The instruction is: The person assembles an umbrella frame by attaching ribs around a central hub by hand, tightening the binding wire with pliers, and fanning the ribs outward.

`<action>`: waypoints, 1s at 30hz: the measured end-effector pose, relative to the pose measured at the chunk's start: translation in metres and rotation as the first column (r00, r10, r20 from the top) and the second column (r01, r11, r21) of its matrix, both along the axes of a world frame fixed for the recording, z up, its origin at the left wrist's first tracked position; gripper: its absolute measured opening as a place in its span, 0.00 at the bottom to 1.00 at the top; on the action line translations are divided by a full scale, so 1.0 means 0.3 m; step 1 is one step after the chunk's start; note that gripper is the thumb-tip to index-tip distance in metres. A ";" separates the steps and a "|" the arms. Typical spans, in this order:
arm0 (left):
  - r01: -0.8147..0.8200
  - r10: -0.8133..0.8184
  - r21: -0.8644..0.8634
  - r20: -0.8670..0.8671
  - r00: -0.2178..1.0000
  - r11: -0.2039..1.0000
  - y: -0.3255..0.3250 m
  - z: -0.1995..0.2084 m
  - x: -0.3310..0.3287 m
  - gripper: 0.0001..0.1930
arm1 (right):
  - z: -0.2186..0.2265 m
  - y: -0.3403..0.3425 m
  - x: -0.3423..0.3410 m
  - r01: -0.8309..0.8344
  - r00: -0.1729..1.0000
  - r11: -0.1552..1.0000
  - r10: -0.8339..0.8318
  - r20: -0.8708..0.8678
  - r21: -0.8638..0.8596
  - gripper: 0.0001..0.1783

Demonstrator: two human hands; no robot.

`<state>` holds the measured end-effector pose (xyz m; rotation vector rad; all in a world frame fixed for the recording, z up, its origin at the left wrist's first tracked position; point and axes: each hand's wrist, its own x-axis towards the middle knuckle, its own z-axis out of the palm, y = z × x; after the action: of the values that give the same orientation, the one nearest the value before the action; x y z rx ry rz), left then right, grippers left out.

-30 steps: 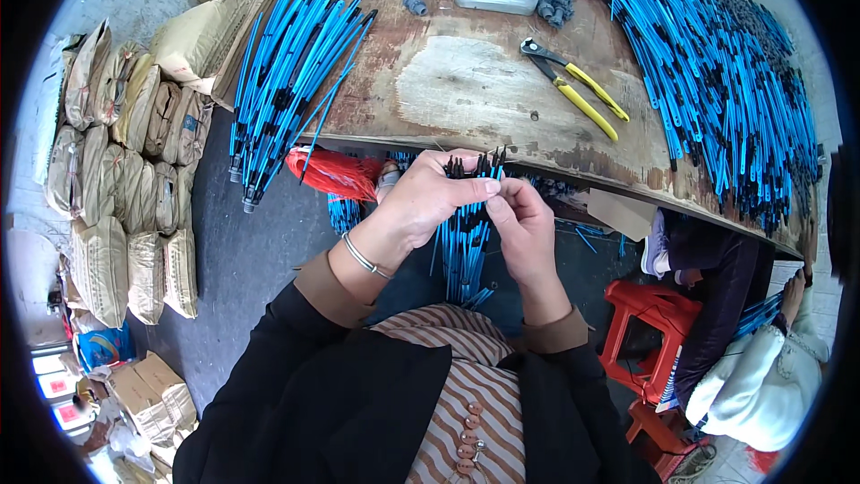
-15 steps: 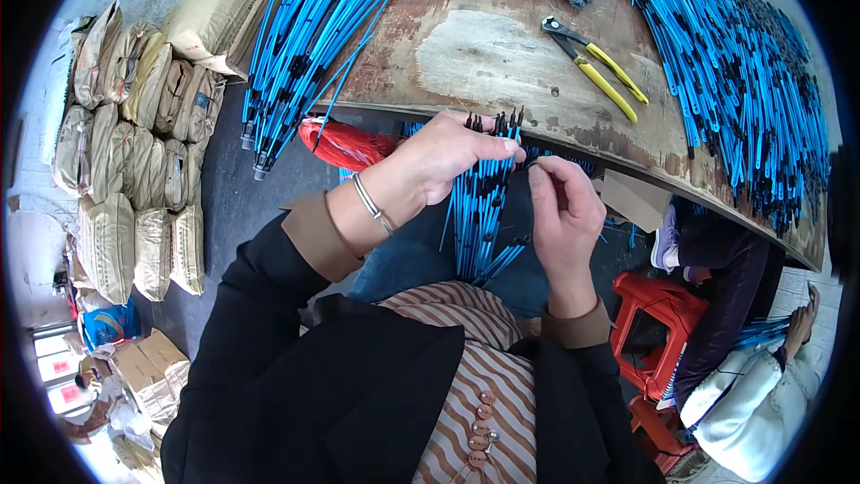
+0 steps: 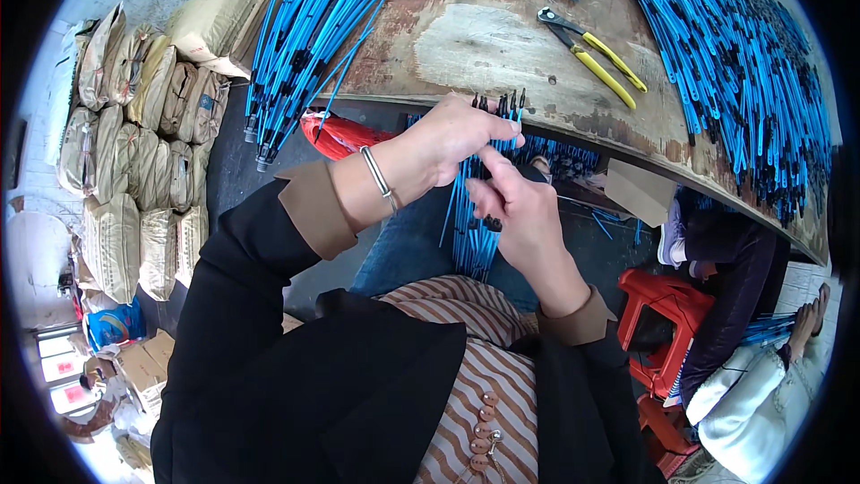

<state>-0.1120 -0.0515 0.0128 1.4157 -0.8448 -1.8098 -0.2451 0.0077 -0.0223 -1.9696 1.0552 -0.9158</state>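
The left hand [image 3: 452, 136] clamps a bundle of black-tipped blue rods [image 3: 473, 249]. The right hand [image 3: 527, 213] is just beside it, fingers bent — whether gripping anything, I cannot tell.

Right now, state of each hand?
Left hand: closed, holding bundle of blue rods.
Right hand: partly curled beside the bundle; can't tell if holding anything.

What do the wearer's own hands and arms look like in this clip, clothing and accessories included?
Both the left hand and right hand are ungloved. The black sleeves end in wide brown cuffs. A slim, silver-coloured bangle circles the left wrist; none shows on the right.
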 end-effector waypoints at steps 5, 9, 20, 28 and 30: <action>0.011 -0.012 0.026 0.056 0.998 1.000 -0.019 -0.011 0.013 0.08 | 0.029 -0.003 0.065 0.095 0.945 0.959 -0.172 -0.279 -0.268 0.23; 0.066 -0.069 0.062 0.037 0.997 0.996 -0.029 0.001 0.016 0.09 | 0.005 -0.004 0.068 0.041 0.987 0.940 -0.090 -0.130 -0.338 0.21; 0.134 -0.136 0.035 0.056 0.989 0.990 -0.043 -0.026 0.011 0.10 | -0.006 0.013 0.115 0.069 0.865 0.934 -0.231 -0.446 -0.350 0.12; 0.124 -0.135 0.192 0.047 0.990 0.974 -0.063 -0.021 0.020 0.09 | 0.017 -0.025 0.123 0.097 0.841 0.945 -0.246 -0.482 -0.313 0.10; 0.144 -0.145 0.219 -0.008 0.989 0.965 -0.064 -0.012 0.029 0.09 | 0.004 -0.036 0.126 0.116 0.856 0.936 -0.264 -0.444 -0.332 0.10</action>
<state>-0.1033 -0.0709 0.0093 1.5332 -0.7892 -2.0620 -0.2072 -0.0031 -0.0211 -2.4580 1.4903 -0.7260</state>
